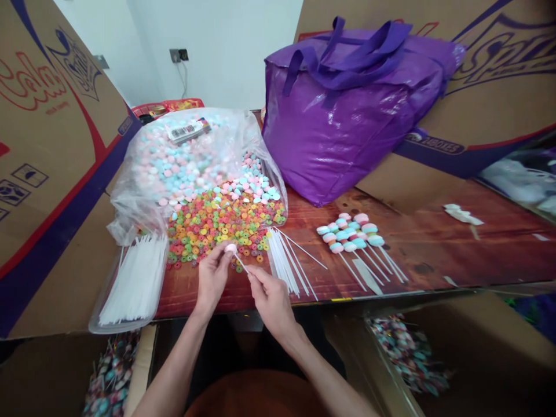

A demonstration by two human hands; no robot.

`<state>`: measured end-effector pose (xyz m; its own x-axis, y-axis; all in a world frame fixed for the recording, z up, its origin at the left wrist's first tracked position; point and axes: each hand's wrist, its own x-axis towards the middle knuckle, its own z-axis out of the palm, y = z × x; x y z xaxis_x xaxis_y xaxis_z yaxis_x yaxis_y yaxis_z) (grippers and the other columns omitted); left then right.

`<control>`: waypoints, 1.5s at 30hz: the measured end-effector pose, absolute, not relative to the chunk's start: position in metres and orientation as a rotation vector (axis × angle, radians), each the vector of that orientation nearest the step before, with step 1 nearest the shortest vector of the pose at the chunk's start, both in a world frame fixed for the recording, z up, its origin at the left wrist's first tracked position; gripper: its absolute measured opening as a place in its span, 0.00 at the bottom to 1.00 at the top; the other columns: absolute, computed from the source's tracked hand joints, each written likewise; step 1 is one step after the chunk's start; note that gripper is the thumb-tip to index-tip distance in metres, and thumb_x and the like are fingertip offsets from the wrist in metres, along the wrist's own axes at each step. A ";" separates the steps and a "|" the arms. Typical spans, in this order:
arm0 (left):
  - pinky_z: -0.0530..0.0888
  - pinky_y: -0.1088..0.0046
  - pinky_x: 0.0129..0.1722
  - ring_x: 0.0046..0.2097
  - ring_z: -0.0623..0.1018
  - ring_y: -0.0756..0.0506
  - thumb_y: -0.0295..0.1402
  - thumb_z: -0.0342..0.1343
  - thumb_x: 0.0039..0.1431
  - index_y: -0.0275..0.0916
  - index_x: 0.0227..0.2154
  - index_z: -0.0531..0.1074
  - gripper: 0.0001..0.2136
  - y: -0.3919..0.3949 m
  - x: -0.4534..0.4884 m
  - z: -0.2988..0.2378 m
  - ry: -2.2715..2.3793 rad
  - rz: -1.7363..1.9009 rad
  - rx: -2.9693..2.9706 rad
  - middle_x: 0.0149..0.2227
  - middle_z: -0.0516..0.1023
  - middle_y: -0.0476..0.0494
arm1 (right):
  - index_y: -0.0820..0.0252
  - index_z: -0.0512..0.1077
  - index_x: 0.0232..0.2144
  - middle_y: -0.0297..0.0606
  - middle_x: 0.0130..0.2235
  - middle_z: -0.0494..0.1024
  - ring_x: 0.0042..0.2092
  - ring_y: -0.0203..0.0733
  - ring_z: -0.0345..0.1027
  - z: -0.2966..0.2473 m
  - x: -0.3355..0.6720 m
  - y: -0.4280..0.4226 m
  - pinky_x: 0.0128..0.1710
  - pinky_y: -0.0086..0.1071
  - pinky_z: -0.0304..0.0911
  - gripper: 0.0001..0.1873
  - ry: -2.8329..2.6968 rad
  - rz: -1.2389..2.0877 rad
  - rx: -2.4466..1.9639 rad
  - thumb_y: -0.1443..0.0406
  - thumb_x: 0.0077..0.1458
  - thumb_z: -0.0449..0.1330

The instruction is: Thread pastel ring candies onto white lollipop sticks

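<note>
Between the fingertips of my left hand (212, 275) is a pale pink marshmallow (230, 248). My right hand (271, 298) pinches a thin white stick (241, 263), whose far end meets the marshmallow; how deep it goes in, I cannot tell. Just beyond both hands spreads a heap of ring-shaped gummy candies (208, 223) in red, orange, yellow and green. Loose white sticks (286, 263) lie beside my right hand. To the right, finished-looking candy skewers (351, 231) of pink and blue marshmallows rest in a group on the table.
A clear plastic bag (143, 150) of pink, blue and white marshmallows lies open behind the gummies. A tray of white sticks (134, 281) stands at left. A purple bag (343, 116) and large cartons (47, 127) flank the table (434, 249). Below, an open box holds wrapped skewers (408, 353).
</note>
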<state>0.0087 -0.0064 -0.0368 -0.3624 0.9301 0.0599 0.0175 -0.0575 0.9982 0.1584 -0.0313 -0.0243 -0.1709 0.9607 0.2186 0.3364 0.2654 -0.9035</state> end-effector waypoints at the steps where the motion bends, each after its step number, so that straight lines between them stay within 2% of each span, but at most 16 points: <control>1: 0.74 0.63 0.51 0.47 0.80 0.41 0.40 0.62 0.58 0.39 0.44 0.80 0.15 -0.009 0.009 -0.039 1.506 1.523 1.122 0.45 0.82 0.42 | 0.64 0.79 0.46 0.44 0.40 0.83 0.39 0.45 0.78 -0.024 0.157 -0.032 0.40 0.33 0.71 0.18 -1.678 0.929 -1.219 0.65 0.64 0.51; 7: 0.76 0.65 0.51 0.48 0.81 0.42 0.36 0.56 0.63 0.43 0.45 0.80 0.12 -0.022 0.012 -0.044 1.666 1.443 1.442 0.46 0.82 0.43 | 0.64 0.79 0.45 0.43 0.35 0.82 0.32 0.42 0.75 -0.022 0.148 -0.036 0.33 0.31 0.69 0.19 -1.612 0.997 -1.255 0.65 0.63 0.50; 13: 0.75 0.64 0.54 0.51 0.80 0.42 0.37 0.54 0.66 0.42 0.47 0.79 0.13 -0.027 0.025 -0.040 1.506 1.280 1.541 0.49 0.81 0.42 | 0.64 0.79 0.42 0.38 0.25 0.75 0.26 0.39 0.67 -0.025 0.156 -0.026 0.25 0.29 0.61 0.19 -1.537 1.056 -1.297 0.61 0.63 0.50; 17: 0.77 0.67 0.51 0.48 0.80 0.44 0.33 0.51 0.67 0.41 0.51 0.77 0.14 -0.011 0.034 -0.033 1.488 1.216 1.611 0.48 0.81 0.41 | 0.64 0.79 0.38 0.35 0.23 0.71 0.24 0.37 0.62 -0.027 0.181 -0.020 0.25 0.29 0.58 0.19 -1.479 0.987 -1.369 0.57 0.63 0.52; 20: 0.76 0.69 0.46 0.43 0.79 0.45 0.27 0.51 0.65 0.41 0.46 0.78 0.13 0.007 0.038 -0.031 1.623 1.102 1.846 0.43 0.80 0.41 | 0.63 0.78 0.35 0.34 0.23 0.70 0.25 0.37 0.60 -0.029 0.199 -0.020 0.26 0.28 0.57 0.19 -1.423 0.903 -1.445 0.56 0.62 0.53; 24: 0.74 0.69 0.43 0.42 0.76 0.43 0.22 0.52 0.62 0.41 0.41 0.79 0.13 0.019 0.041 -0.033 1.755 0.775 2.095 0.39 0.76 0.42 | 0.62 0.77 0.33 0.32 0.23 0.69 0.25 0.37 0.59 -0.033 0.209 -0.024 0.27 0.28 0.57 0.17 -1.384 0.901 -1.470 0.57 0.61 0.54; 30: 0.72 0.70 0.43 0.40 0.76 0.45 0.25 0.51 0.64 0.40 0.42 0.77 0.10 0.022 0.040 -0.032 1.757 0.951 2.011 0.40 0.74 0.42 | 0.61 0.76 0.32 0.29 0.20 0.64 0.23 0.36 0.57 -0.031 0.204 -0.029 0.25 0.28 0.55 0.18 -1.385 0.942 -1.452 0.57 0.63 0.52; 36: 0.71 0.70 0.36 0.41 0.73 0.42 0.26 0.48 0.66 0.42 0.44 0.78 0.13 0.033 0.043 -0.022 1.842 0.475 2.256 0.40 0.71 0.40 | 0.61 0.76 0.34 0.29 0.21 0.63 0.22 0.35 0.59 -0.030 0.203 -0.029 0.24 0.27 0.55 0.17 -1.380 0.976 -1.422 0.57 0.63 0.52; 41: 0.71 0.70 0.40 0.45 0.73 0.41 0.24 0.43 0.67 0.41 0.47 0.76 0.17 0.037 0.038 -0.015 1.798 0.354 2.338 0.41 0.70 0.39 | 0.62 0.76 0.34 0.29 0.21 0.64 0.23 0.35 0.59 -0.031 0.203 -0.030 0.24 0.27 0.56 0.17 -1.405 1.008 -1.400 0.57 0.64 0.52; 45: 0.71 0.66 0.43 0.47 0.73 0.39 0.22 0.45 0.64 0.36 0.44 0.74 0.14 0.042 0.041 -0.017 1.834 0.293 2.354 0.42 0.70 0.36 | 0.62 0.77 0.36 0.32 0.22 0.68 0.24 0.36 0.60 -0.032 0.200 -0.032 0.24 0.27 0.58 0.18 -1.438 1.008 -1.372 0.57 0.64 0.52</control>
